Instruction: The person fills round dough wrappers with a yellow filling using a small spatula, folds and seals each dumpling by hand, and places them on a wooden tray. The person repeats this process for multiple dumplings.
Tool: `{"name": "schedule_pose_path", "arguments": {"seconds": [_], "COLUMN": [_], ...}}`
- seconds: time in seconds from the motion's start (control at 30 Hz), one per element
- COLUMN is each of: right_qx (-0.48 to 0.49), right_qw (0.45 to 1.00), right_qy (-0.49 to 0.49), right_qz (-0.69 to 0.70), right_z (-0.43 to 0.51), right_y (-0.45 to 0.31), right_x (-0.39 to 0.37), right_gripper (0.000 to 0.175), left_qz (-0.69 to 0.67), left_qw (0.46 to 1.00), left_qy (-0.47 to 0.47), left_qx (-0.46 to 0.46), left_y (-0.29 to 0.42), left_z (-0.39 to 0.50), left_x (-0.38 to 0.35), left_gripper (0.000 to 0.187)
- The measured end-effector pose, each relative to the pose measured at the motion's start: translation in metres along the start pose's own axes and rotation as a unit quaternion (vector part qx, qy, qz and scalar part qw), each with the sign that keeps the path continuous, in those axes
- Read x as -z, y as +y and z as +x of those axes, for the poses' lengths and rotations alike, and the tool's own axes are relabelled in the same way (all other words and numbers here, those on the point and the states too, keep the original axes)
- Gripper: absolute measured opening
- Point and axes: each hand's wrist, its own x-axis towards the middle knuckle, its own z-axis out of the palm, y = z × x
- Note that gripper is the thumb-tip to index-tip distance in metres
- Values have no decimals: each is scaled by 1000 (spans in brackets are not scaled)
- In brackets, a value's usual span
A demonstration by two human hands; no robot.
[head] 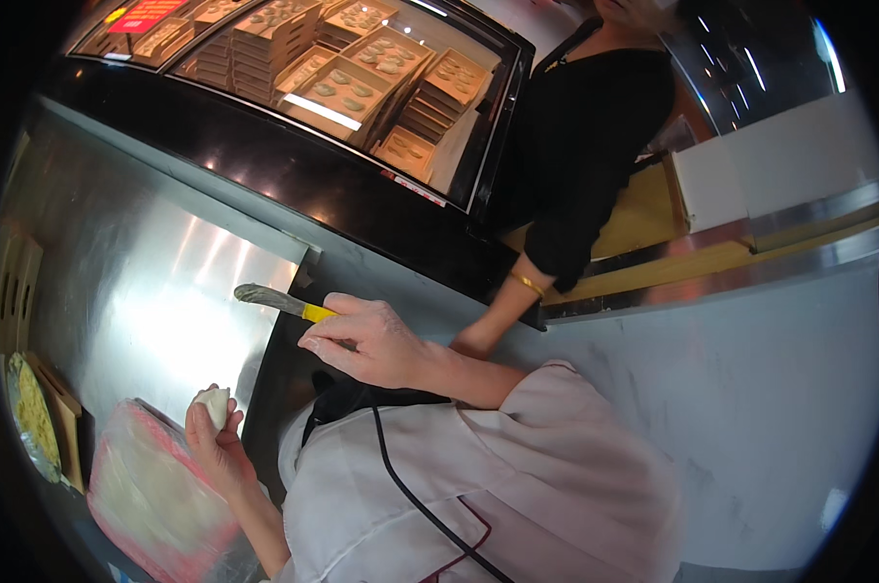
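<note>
My right hand [370, 342] is closed around the yellow handle of a filling spatula [270, 297]. Its metal blade points left over the edge of the stainless steel table [144, 291] and has some filling smeared on it. Lower left, my left hand [217, 444] holds a folded white dumpling [215, 407] between thumb and fingers. Just below that hand lies a plastic-covered pink tray or bag [159, 488] with pale contents, probably dough. At the far left stands a bowl of yellow-green filling [32, 415].
A glass display case [323, 138] with wooden trays of dumplings stands beyond the table. A person in black [585, 138] is beside it, an arm reaching down near my right forearm. Wooden crates [18, 288] stand at the left edge.
</note>
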Motion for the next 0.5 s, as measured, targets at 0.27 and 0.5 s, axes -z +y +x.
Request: {"name": "schedule_pose_path", "arguments": {"seconds": [0.27, 0.5], "right_qx": [-61, -72], "right_qw": [998, 997], "right_qy": [9, -9], "right_qz": [-23, -12], "right_z": [-7, -24], "right_y": [15, 0], "right_x": [-26, -59], "right_gripper": [14, 14], "left_qz": [-10, -25], "left_qw": [999, 997], "left_qy": [41, -12], "left_qx": [27, 74], "left_y": [4, 0], "left_z": [-1, -19], "left_x": [14, 19], "left_gripper": [35, 33]}}
